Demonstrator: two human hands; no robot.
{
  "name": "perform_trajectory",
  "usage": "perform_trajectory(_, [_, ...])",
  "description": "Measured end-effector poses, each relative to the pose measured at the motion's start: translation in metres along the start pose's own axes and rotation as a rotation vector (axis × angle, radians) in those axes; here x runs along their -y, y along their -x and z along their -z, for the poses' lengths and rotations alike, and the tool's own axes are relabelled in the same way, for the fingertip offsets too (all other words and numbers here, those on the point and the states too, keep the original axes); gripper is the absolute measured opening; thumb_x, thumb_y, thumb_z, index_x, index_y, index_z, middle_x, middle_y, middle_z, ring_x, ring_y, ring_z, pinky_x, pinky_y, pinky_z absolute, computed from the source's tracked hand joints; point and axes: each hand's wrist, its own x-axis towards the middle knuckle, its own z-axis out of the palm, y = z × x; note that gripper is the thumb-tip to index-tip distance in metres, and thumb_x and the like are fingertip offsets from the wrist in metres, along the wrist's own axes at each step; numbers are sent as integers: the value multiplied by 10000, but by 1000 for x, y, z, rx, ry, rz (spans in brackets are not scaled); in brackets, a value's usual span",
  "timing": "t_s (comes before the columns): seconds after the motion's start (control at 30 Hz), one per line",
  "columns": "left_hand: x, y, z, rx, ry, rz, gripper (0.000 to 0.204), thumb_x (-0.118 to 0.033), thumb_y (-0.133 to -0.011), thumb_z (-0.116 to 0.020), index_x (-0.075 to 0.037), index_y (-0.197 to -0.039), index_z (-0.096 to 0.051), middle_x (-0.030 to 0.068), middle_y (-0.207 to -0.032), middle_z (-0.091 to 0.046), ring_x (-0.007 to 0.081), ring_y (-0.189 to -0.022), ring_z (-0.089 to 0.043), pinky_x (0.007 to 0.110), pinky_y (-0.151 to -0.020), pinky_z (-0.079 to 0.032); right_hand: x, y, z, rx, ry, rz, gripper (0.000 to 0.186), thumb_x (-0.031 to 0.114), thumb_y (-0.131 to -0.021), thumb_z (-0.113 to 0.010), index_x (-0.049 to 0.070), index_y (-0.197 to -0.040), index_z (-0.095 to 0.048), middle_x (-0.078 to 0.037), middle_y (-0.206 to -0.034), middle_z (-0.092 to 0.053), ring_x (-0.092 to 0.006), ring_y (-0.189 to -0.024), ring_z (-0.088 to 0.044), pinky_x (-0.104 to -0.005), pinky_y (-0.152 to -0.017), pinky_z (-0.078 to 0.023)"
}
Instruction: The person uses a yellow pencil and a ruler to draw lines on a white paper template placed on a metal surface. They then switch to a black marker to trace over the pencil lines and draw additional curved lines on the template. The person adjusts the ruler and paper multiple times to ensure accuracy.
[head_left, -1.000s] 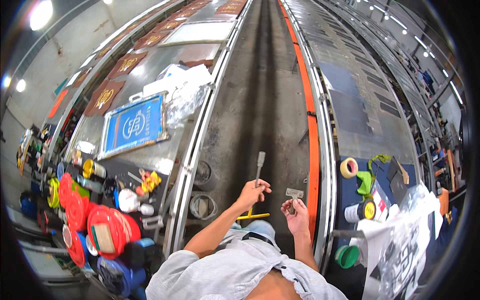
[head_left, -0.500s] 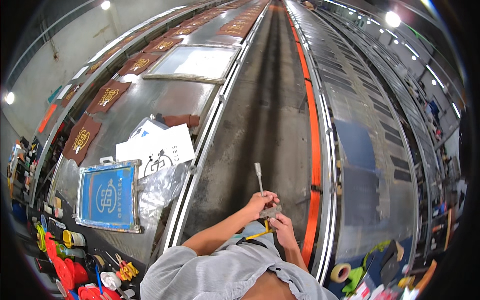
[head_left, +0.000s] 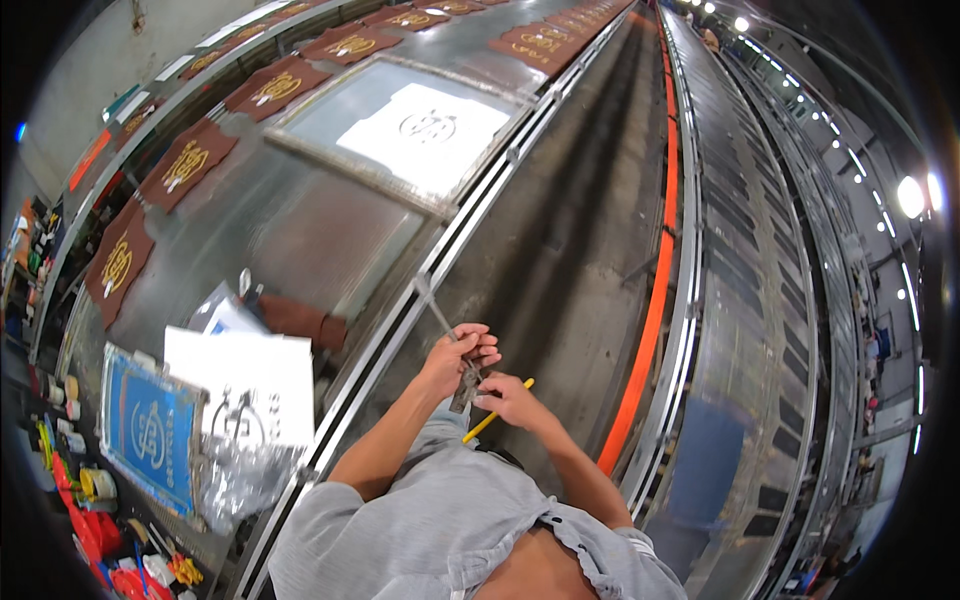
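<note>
1. Head view, left: blue frame (head_left: 125, 430) and white sheet (head_left: 235, 365) lie together on the table (head_left: 305, 235).
2. Metal rod (head_left: 438, 311) tilts up-left from the left hand (head_left: 448, 364), whose fingers wrap it; we would grip firmly, limiting wobble.
3. Small metal plate (head_left: 462, 398) sits between the hands; we would brace it.
4. Yellow bar (head_left: 484, 424) slants below the right hand (head_left: 515, 402), which appears pinched on the plate; we would leave fingertips clear of the rod.

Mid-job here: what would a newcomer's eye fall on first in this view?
The vivid orange strip along the right side of the aisle stands out first. Low on the left table, a blue printing screen lies beside a bright white printed sheet. At lower centre, the left hand grips what looks like a T-handle socket wrench with a yellow crossbar.
</note>
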Motion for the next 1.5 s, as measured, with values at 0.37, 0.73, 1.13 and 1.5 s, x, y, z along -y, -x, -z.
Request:
perform_trajectory(0.37, [-90,-260,-59,-353,-521,-181,362,-331,-1017,-653,-59,-1254,-639,68,-1166,-705,158,-1038,-668,329,-865,-547,-55,-181,238,-297,-106,177,178,104,-885,-700,-52,-909,-616,-120,-838,-552,-217,-751,-549,-338,-683,-442])
perform_trajectory(0.73, [-176,-350,1,-1263,-330,-793,296,-286,-1025,-574,-19,-1146,-619,76,-1055,-677,181,-947,-639,349,-797,-498,-139,-433,549,-398,214,181,230,184,-871,-699,-38,-885,-641,-153,-788,-605,-258,-723,-599,-379,-672,-461])
perform_trajectory(1.13, [-165,-520,-67,-1297,-341,-699,219,-216,-1037,-590,-11,-1013,-663,72,-873,-693,151,-760,-668,267,-637,-523,-182,-708,646,-347,398,145,307,315,-901,-660,12,-938,-684,-193,-967,-670,-421,-964,-643,-511,-821,-501])
perform_trajectory(1.5, [-191,-565,-104,-1456,-416,-792,237,-201,-1030,-587,23,-1064,-656,111,-951,-693,178,-832,-670,297,-696,-534,-184,-867,676,-169,633,37,301,304,-937,-606,23,-1008,-687,-229,-1080,-657,-433,-1034,-651,-529,-894,-523])
